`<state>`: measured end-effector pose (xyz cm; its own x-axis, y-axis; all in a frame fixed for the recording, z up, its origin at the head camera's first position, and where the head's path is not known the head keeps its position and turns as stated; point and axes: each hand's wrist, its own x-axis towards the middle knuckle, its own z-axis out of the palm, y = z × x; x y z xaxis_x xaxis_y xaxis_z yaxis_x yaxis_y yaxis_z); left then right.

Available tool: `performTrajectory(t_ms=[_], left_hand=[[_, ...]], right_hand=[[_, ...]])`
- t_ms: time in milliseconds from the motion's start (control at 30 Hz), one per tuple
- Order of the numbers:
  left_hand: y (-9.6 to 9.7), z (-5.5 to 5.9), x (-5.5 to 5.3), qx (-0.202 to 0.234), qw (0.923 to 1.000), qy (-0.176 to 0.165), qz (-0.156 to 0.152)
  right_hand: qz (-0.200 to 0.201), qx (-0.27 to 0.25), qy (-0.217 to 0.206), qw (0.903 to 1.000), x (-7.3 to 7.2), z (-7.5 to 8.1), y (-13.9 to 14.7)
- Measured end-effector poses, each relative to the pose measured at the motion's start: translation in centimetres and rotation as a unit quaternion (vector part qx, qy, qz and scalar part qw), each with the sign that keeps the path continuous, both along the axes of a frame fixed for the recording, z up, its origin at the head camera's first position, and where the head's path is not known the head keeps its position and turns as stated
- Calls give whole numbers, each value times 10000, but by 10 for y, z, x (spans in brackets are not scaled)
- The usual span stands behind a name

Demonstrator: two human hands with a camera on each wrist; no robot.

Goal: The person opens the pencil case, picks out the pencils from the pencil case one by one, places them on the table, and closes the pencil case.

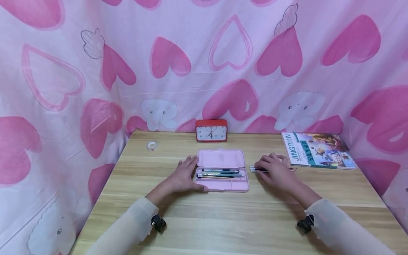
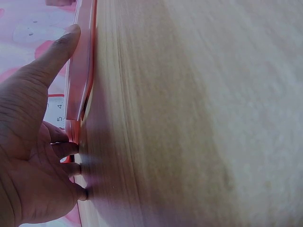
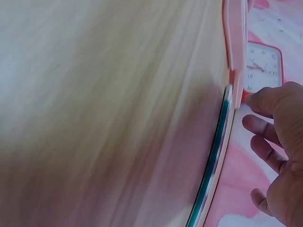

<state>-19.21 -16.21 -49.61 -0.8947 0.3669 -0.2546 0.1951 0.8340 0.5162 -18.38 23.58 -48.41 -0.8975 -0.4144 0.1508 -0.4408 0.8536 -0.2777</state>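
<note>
A pink pencil case lies with its lid raised back on the table, and several pens and pencils rest in its rear compartment. My left hand is at the case's left end, thumb along the front corner and fingers spread toward the back. In the left wrist view, the thumb touches the case wall. Right of the case, my right hand is over a few dark pencils. The right wrist view shows these pencils on the table, apart from the loosely bent fingers.
Behind the case stands a red alarm clock. A small roll of tape lies at the back left, and an illustrated book at the back right. A pink heart-patterned curtain borders the table's back and sides.
</note>
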Motion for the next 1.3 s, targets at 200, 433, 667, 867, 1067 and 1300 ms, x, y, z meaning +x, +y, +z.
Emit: performTrajectory(t_ms=[200, 433, 667, 867, 1067, 1300], left_hand=[[0, -3, 0, 7, 10000, 13, 7], [-1, -7, 0, 19, 10000, 2, 14], [-1, -8, -1, 14, 10000, 46, -7], [0, -4, 0, 54, 10000, 3, 20], [-1, -3, -1, 35, 10000, -22, 9], [-2, -6, -3, 41, 10000, 5, 8]], right_hand=[[248, -135, -89, 9996, -2, 1, -22], [575, -46, -51, 9983, -4, -1, -42], [659, -85, -345, 9972, -2, 0, -55], [767, -101, -346, 9964, -2, -1, -59], [761, 21, -374, 9964, -3, -2, -61], [878, -90, -452, 9951, -5, -3, -62]])
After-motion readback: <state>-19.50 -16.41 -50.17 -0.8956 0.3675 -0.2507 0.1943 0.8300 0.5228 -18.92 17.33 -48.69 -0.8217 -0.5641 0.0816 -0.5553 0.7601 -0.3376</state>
